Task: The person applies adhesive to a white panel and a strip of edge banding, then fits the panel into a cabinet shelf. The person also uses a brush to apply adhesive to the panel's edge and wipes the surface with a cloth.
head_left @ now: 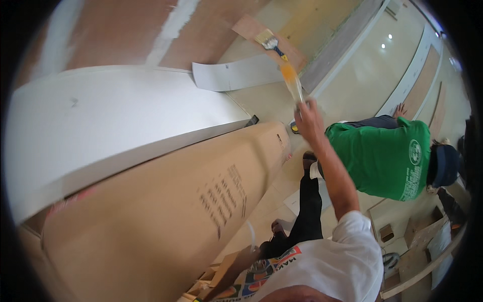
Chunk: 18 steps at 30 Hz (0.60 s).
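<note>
- Right grip (pixel 310 121): bare hand, fingers closed round the near end of a slender tool (pixel 290 75), the arm extended forward.
- Left grip: not distinguishable beside the dark trousers (pixel 308 211); whether it is closed or holds anything cannot be told.
- Slender tool: projecting beyond the right grip, orange toward the far end and pale toward the hand; too blurred to identify. Judged light enough for one hand and fairly stiff; the pale near end, where it is held, seems the suitable hold.
- Brush (pixel 271 43): just beyond the tool's far end, contact uncertain, with cream bristles and a blue-and-yellow handle. Judged light, with soft, yielding bristles and a firm handle; best taken by the handle, clear of the bristles.
- Brown sheet (pixel 245 25): beneath the brush; apparently thin, and best lifted by an edge.
- White strip (pixel 221 78): beside the brown sheet, visibly curved, hence probably flexible.
- Long cardboard carton (pixel 151 226): left of the arm, alongside a white panel (pixel 126 95); bulky, probably awkward for one hand.
- Co-worker in a green shirt (pixel 372 156): right of the outstretched arm, bent low, one hand (pixel 400 110) at the long boards.
</note>
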Motion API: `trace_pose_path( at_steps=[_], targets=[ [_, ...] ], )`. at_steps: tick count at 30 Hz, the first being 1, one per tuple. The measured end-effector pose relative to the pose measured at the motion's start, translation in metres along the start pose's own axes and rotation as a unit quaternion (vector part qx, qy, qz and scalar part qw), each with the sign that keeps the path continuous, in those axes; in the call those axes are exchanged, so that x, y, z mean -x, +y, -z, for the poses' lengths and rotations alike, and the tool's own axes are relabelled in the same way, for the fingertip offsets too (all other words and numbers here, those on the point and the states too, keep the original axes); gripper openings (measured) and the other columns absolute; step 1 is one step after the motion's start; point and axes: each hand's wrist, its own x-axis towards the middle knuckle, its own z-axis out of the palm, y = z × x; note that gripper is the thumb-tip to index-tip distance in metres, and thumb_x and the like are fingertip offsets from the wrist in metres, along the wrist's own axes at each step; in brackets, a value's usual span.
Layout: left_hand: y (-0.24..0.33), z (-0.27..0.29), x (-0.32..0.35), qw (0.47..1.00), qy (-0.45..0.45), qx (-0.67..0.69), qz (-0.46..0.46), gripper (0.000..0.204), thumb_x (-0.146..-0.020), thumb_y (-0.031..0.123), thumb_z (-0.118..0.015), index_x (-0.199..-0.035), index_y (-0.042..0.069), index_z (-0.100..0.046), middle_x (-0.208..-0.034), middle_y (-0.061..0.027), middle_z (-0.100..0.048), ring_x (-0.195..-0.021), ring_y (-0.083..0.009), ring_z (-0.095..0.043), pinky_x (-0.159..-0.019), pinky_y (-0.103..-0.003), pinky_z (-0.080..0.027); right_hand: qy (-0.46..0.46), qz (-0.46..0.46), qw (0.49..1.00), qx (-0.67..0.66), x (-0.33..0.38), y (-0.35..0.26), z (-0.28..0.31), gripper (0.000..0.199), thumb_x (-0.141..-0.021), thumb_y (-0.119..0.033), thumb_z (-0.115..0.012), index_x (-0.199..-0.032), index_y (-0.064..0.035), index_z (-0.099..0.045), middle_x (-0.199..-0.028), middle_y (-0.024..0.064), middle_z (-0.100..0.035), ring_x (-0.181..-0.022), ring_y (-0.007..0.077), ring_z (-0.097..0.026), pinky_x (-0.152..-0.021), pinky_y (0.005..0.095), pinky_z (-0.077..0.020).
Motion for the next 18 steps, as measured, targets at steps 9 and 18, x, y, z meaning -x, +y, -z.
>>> trace_pose_path(
  at_steps=[9, 18],
  targets=[
    [-0.062, -0.007, 0.016, 0.986, 0.046, 0.130, -0.094, 0.041, -0.099, 0.039, -0.062, -0.110, 0.001, -0.070, -0.080, -0.0077, -0.071, -0.068, -0.0132, -0.064, -0.063, -0.032, -0.052, -0.221, -0.172, 0.960, 0.024, 0.308, -0.217, 0.132, 0.021, -0.080, -0.013, -0.071, -0.096, -0.0009, -0.068, -0.102, 0.0220, -0.060, -0.089, 0.0416, -0.064, -0.077, 0.0488, -0.0544],
    [-0.230, -0.096, 0.115, 0.723, 0.063, 0.687, -0.038, 0.078, -0.088, 0.080, -0.049, -0.103, 0.004, -0.065, -0.085, -0.0095, -0.069, -0.057, -0.0137, -0.053, -0.047, -0.028, -0.037, -0.420, 0.269, 0.860, -0.107, 0.487, -0.447, 0.114, 0.028, -0.077, -0.014, -0.076, -0.104, -0.0053, -0.072, -0.104, 0.0156, -0.060, -0.084, 0.0345, -0.068, -0.072, 0.0420, -0.0567]
  ],
)
